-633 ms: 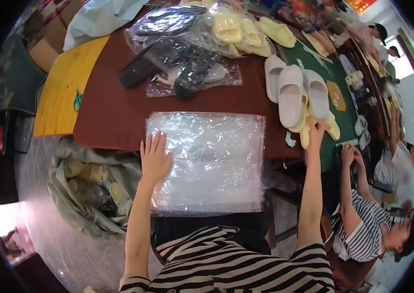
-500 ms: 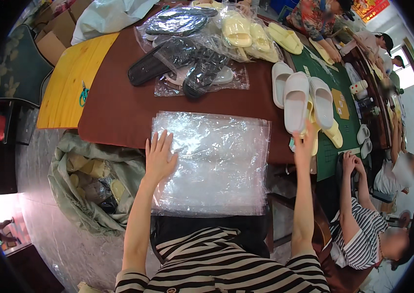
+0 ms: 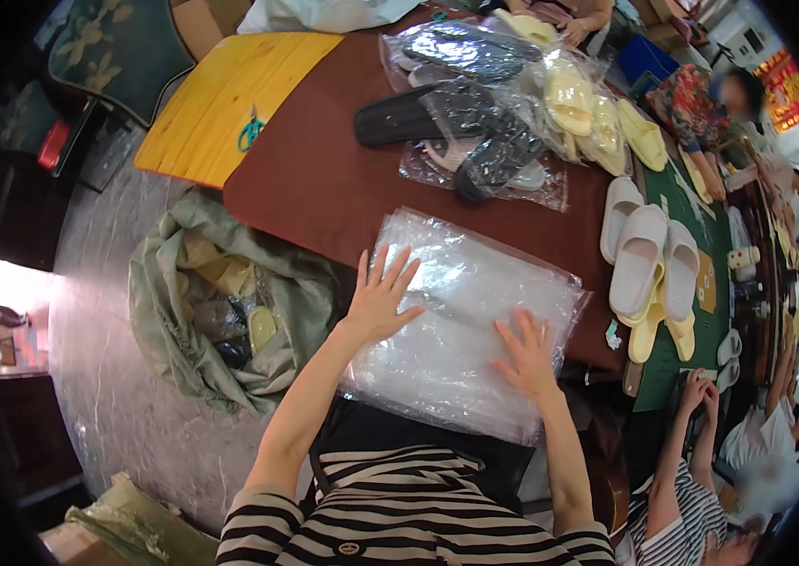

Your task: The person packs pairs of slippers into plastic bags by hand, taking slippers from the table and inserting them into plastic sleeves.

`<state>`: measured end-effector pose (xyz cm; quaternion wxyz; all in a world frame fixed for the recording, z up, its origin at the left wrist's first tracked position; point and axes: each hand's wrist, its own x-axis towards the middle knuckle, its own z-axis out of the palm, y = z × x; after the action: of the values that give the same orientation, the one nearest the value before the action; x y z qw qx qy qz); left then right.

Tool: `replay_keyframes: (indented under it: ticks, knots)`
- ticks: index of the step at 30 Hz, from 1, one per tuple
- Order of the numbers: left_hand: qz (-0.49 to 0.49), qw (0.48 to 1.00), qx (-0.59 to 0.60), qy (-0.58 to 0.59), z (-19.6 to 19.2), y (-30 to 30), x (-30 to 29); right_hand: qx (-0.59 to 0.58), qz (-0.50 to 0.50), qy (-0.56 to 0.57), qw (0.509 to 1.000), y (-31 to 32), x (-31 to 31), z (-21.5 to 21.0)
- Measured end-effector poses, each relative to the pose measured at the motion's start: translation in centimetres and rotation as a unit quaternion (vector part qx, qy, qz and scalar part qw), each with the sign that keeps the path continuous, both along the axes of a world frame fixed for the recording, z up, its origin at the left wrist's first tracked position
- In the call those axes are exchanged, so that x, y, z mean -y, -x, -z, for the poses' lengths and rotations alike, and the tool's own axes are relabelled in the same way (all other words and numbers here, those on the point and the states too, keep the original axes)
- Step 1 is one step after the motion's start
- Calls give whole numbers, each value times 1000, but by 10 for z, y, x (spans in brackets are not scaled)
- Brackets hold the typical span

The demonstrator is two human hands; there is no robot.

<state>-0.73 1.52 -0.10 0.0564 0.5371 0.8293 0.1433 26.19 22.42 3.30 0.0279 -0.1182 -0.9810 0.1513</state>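
Note:
A stack of clear plastic bags (image 3: 456, 292) lies at the table's near edge and partly over my lap. My left hand (image 3: 381, 300) rests on its left side, fingers spread. On the right part of the stack lies my right hand (image 3: 525, 357), its fingers also apart and holding nothing. Beyond the bags, black slippers (image 3: 494, 141) and yellow slippers (image 3: 571, 99) sit in clear wrapping. To the right, light grey slippers (image 3: 640, 259) are piled over yellow slippers (image 3: 647, 332) that have no wrapping.
Green-handled scissors (image 3: 250, 132) lie on the yellow wooden board (image 3: 201, 104) at the far left. Below it on the floor stands an open grey-green sack (image 3: 159, 302) with slippers inside. Several people sit around the green table (image 3: 668, 377) on the right.
My right hand has come away from the slippers on the right and now lies on the bags. The view has turned, so the table appears tilted. My left hand stays on the stack.

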Motion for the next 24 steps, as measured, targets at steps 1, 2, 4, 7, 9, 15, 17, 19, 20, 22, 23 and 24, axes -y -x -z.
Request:
replay_keyframes:
  ticks: [1, 2, 4, 7, 9, 15, 17, 19, 20, 22, 23, 24]
  knots:
    - [-4, 1000, 7, -9, 1, 1, 1, -27, -5, 1, 1000, 12, 5, -20]
    - [-9, 1000, 7, -7, 1, 2, 0, -27, -10, 3, 1000, 24, 8, -32]
    - [-2, 1000, 14, -18, 3, 5, -4, -3, -110, 17, 994, 46, 17, -44]
    - [2, 998, 47, -34, 8, 19, -3, 5, -229, 34, 973, 80, 52, -37]
    - [1, 997, 76, -34, 11, 23, -1, 18, -261, 38, 965, 87, 75, -23]
    - [-5, 998, -49, -45, 10, 13, 11, -4, -249, 102, 963, 80, 76, -1]
    - [8, 997, -68, -33, 8, 16, 12, -63, -182, 134, 972, 81, 52, -2]
    - [22, 995, -65, -72, -4, 17, 12, -99, -106, 120, 982, 84, 17, -8]
    - [29, 993, -69, -91, -23, 15, 15, -104, -62, 98, 988, 89, 2, -17]
    - [-29, 993, -51, -107, -41, 11, 24, -102, -44, 53, 992, 106, -28, -29]
    - [-66, 988, -30, -137, -45, 10, 29, -99, -38, 70, 992, 115, -37, -33]
    - [-76, 987, -35, -134, -45, 4, 34, -95, -30, 84, 991, 123, -45, -35]
